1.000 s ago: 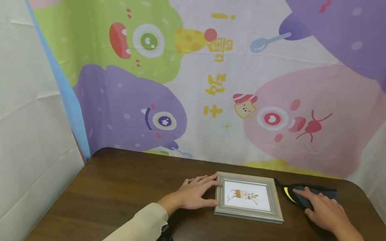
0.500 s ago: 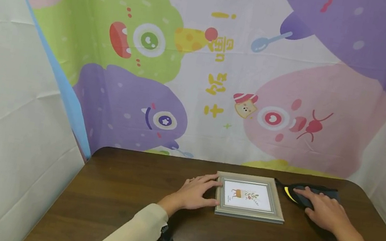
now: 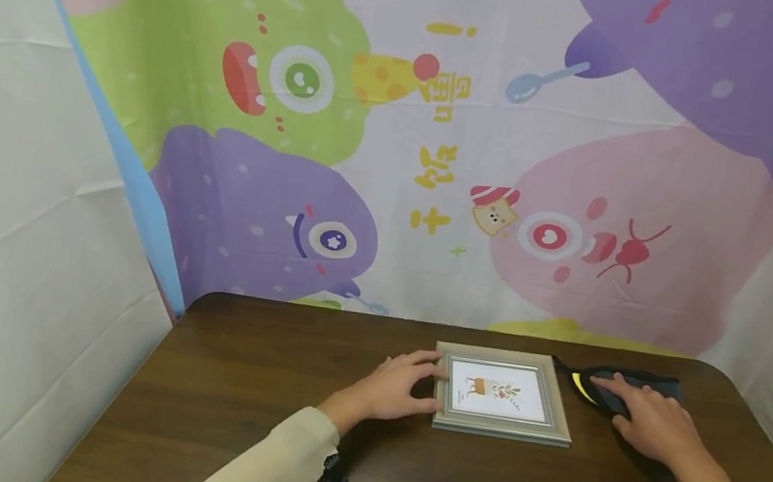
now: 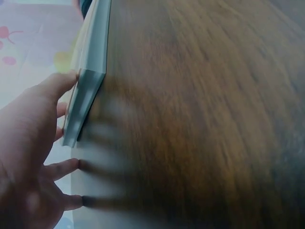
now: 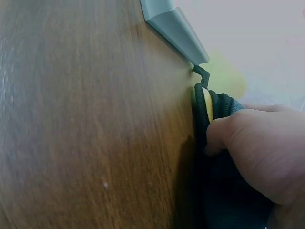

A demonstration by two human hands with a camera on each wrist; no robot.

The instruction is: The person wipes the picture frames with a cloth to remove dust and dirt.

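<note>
A picture frame (image 3: pixel 502 393) with a pale silvery border and a small printed drawing lies flat on the brown table. My left hand (image 3: pixel 387 389) is at its left side, thumb and fingertips touching the border. In the left wrist view, the thumb meets the corner of the frame (image 4: pixel 88 95), and two fingers reach down past its end. To the right lies a dark flat fabric item (image 3: pixel 666 390) with black edging, a yellow strip and a short cord. My right hand (image 3: pixel 654 422) rests on it, index finger extended; the right wrist view shows the thumb pressed against its side.
The wooden table (image 3: pixel 237 420) ends at a cartoon-printed curtain (image 3: pixel 428 264) behind. Pale fabric walls (image 3: pixel 18 216) stand on both sides. The fabric item's cord reaches the frame's far right corner. Small black cameras (image 3: pixel 335 481) are strapped to both wrists.
The head view has tilted very slightly. Both hands, the picture frame and the dark fabric item keep practically the same places.
</note>
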